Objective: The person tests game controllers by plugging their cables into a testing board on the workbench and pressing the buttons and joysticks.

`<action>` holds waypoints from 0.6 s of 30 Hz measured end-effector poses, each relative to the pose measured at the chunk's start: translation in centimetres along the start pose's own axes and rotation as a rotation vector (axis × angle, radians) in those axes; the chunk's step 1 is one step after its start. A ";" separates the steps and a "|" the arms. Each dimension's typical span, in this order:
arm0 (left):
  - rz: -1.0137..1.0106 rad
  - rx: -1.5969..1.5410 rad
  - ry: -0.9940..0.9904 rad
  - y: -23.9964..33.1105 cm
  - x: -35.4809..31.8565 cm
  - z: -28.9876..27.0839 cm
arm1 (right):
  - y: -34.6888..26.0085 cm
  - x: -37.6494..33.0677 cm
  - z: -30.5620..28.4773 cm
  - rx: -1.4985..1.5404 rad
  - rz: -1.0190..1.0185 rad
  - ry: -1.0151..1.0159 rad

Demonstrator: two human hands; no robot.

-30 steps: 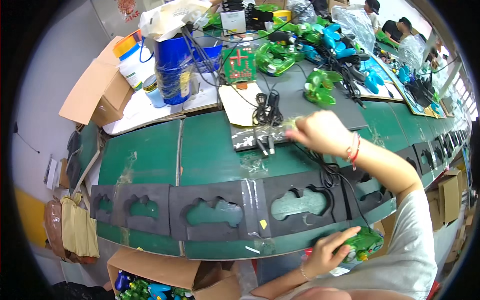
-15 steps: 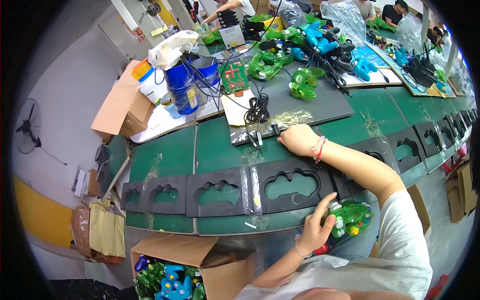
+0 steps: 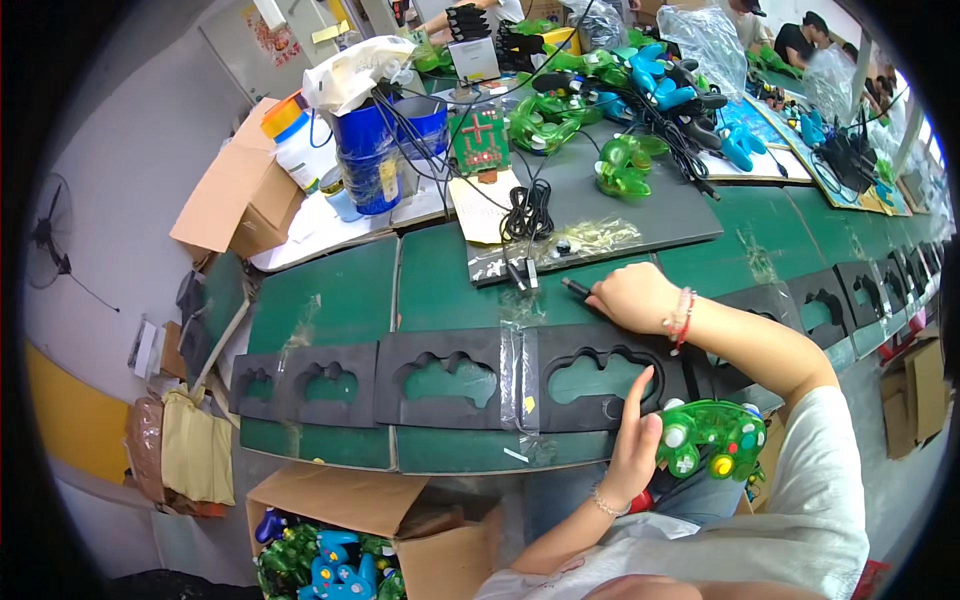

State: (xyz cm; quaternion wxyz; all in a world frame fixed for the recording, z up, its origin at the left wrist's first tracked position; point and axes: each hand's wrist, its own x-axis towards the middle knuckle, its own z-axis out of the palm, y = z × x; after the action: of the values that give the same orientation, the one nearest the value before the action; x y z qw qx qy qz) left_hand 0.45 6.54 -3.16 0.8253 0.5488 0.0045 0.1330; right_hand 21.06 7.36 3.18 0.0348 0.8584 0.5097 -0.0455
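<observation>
A long green bench runs across the room. Black foam trays with cut-out holes lie along its near edge. Farther back sit a dark grey mat, blue buckets, a small green circuit board and a pile of green and blue game controllers with black cords. A brown box under the bench holds more controllers. Other people work far off at the top.

The left hand wraps around the side of a see-through green controller, just past the near edge of the bench, thumb pointing up over the foam tray. The right hand rests curled on the bench and pinches a black plug.

Half a second ago the right hand was higher up, at the grey mat's edge. Now it is nearer the trays. The controller sits a little higher too.
</observation>
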 end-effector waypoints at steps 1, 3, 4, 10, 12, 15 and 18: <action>-0.039 -0.013 -0.009 0.4 -0.3 0.2 | 0.1 -0.6 -1.1 0.010 0.020 0.035; 0.013 -0.042 0.024 1.3 -0.7 -0.1 | 0.3 -2.4 -3.8 0.052 -0.117 0.259; 0.041 -0.063 0.050 1.8 -0.9 -0.5 | 0.1 -3.5 -5.3 0.121 -0.232 0.293; 0.189 0.049 0.070 4.4 -0.6 -5.8 | -6.7 -7.2 -10.0 0.614 -0.892 0.077; 0.029 -0.236 0.150 5.0 -1.0 -7.0 | -7.9 -6.3 -10.2 0.703 -0.936 0.018; 0.059 -0.293 0.274 6.1 -2.7 -8.6 | -7.1 -2.2 -10.1 0.761 -1.145 0.126; 0.112 -0.371 0.212 7.0 -4.6 -10.8 | -4.7 6.3 -9.2 0.637 -0.650 0.512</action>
State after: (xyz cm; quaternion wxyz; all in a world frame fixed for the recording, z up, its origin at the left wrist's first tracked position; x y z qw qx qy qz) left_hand -7.16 17.86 -1.72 0.8984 0.3699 0.0362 0.2341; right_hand 20.31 16.10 11.49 -0.3698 0.6074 0.7030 0.0047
